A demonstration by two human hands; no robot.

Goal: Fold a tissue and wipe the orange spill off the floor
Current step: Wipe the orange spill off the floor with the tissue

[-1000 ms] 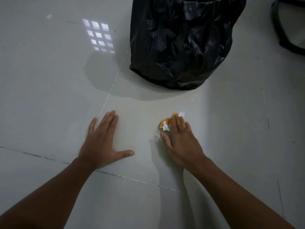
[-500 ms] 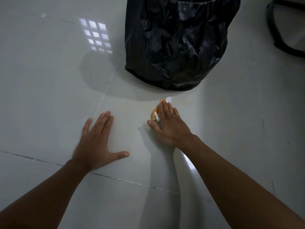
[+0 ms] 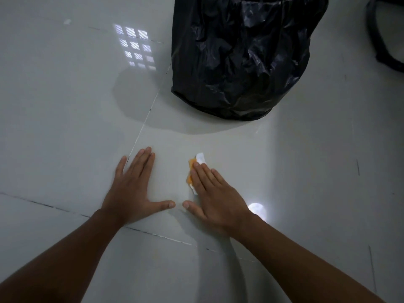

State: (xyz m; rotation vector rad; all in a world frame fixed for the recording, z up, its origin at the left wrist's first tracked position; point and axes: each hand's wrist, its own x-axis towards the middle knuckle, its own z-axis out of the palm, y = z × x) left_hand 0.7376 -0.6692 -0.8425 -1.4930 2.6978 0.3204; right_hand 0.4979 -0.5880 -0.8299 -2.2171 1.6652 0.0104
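Observation:
My right hand (image 3: 215, 193) lies flat on the pale tiled floor (image 3: 65, 127) and presses down a folded white tissue (image 3: 197, 164) stained orange. Only the tissue's far end and left edge show past my fingers; the rest is hidden under the hand. No orange liquid shows on the tiles around it. My left hand (image 3: 133, 189) rests palm down on the floor a short way to the left, fingers spread, holding nothing. The two thumbs nearly meet.
A bin lined with a black plastic bag (image 3: 244, 57) stands just beyond the hands. A dark curved object (image 3: 380, 40) lies at the far right edge. Tile joints cross the floor. Bright reflections sit at the far left and by my right wrist.
My right hand pushed the tissue away toward the bin, then drew it back toward me and slightly left. The left hand stayed planted on the floor.

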